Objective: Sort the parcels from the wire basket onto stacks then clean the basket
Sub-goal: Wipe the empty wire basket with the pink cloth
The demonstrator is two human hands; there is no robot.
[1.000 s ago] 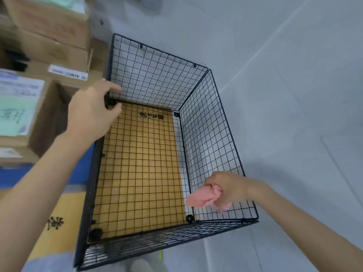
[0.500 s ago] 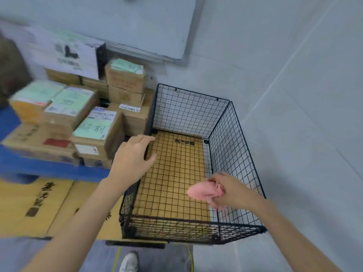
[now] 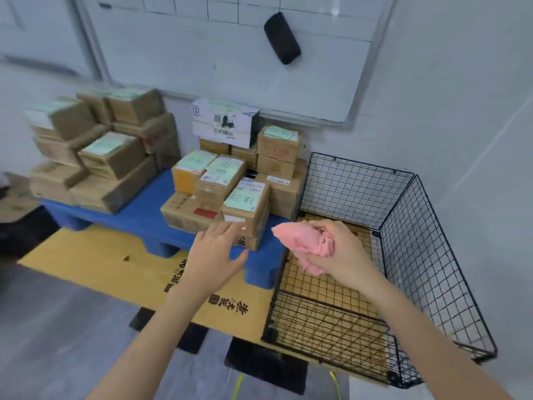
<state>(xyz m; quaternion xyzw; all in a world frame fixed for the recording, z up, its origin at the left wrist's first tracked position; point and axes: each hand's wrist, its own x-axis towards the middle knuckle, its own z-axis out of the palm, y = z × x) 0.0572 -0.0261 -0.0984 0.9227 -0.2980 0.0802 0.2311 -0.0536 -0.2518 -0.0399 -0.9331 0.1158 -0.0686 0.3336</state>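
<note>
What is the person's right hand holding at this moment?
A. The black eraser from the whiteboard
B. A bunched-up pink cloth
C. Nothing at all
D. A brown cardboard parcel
B: the right hand is closed around a crumpled pink cloth, held above the wire basket, which has no parcels in it; the left hand is open and holds nothing.

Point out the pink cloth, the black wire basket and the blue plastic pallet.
pink cloth (image 3: 300, 241), head view, bunched middle.
black wire basket (image 3: 432, 255), head view, right side wall.
blue plastic pallet (image 3: 144, 215), head view, bare top.
</note>
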